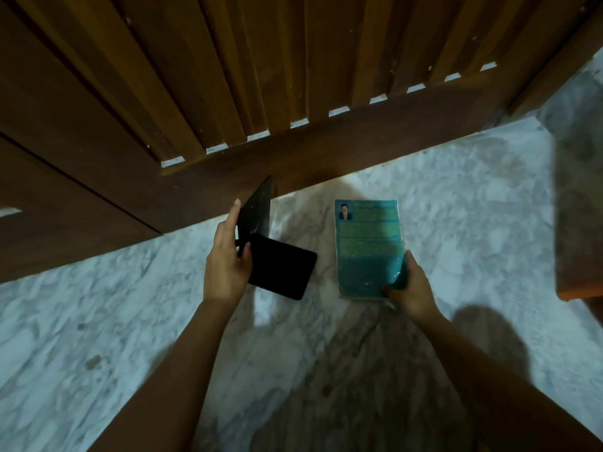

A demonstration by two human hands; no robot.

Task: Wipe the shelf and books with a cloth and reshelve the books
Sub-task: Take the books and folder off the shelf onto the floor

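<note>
The teal paperback book with a small portrait on its cover [368, 243] is laid flat on the floor, its top end toward the woodwork; its lower right corner is pinched by the right hand [409, 288], thumb on top, and the cover is seen to curl there. It is judged that the book is about to be lifted; a deeper hold under the whole block is advised, lest the worn cover tear. Just beside it, apart, a black L-shaped plate [277, 269], bookend or open cover it cannot be told, is gripped at its upright leaf by the left hand [225, 265]. No cloth is seen. The pale veined marble floor [473, 207] is dimly lit and shadowed; a dark brown slatted wooden panel [293, 60] is set behind.
</note>
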